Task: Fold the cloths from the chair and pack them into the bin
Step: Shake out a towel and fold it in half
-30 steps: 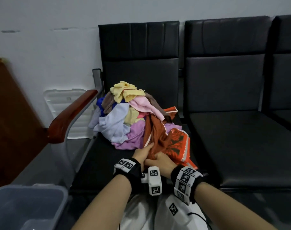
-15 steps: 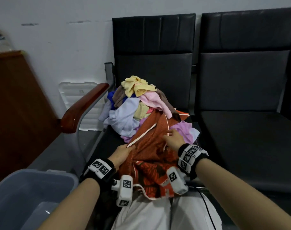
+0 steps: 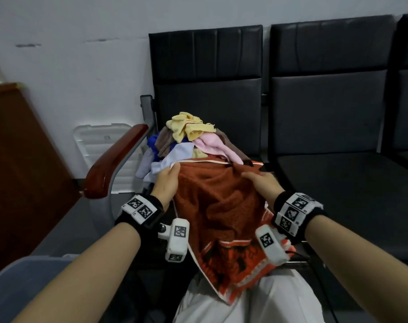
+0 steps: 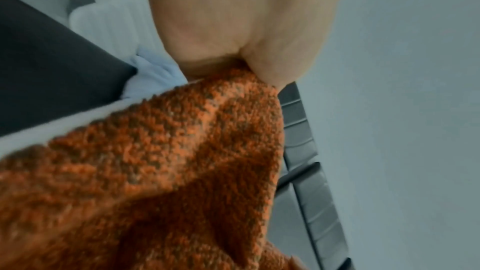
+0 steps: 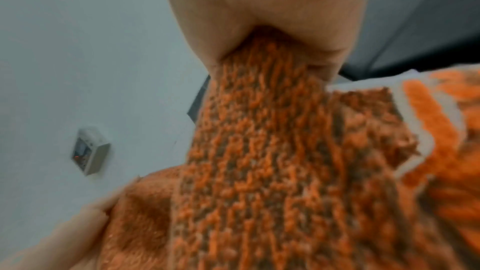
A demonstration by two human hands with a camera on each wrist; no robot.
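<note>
Rust-orange towel (image 3: 218,206) spread toward lap, cloth pile (image 3: 189,141) on chair (image 3: 207,66)

I count three black chair seats in the row, the nearest one (image 3: 205,73) carrying the pile, and one wooden armrest (image 3: 114,159). One orange towel (image 3: 221,206) is up between my two hands, left hand (image 3: 167,183) and right hand (image 3: 263,184). One grey bin (image 3: 16,283), one white lid (image 3: 100,145) against the wall; cloths in the pile (image 3: 189,141) overlap too much to count

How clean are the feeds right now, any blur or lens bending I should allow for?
Head view: evenly lit and fairly sharp, though the chair backs bow from the wide lens. Left wrist view: soft, the orange towel smeared toward the lower corner. Right wrist view: blurrier still, the right hand and towel weave indistinct.
</note>
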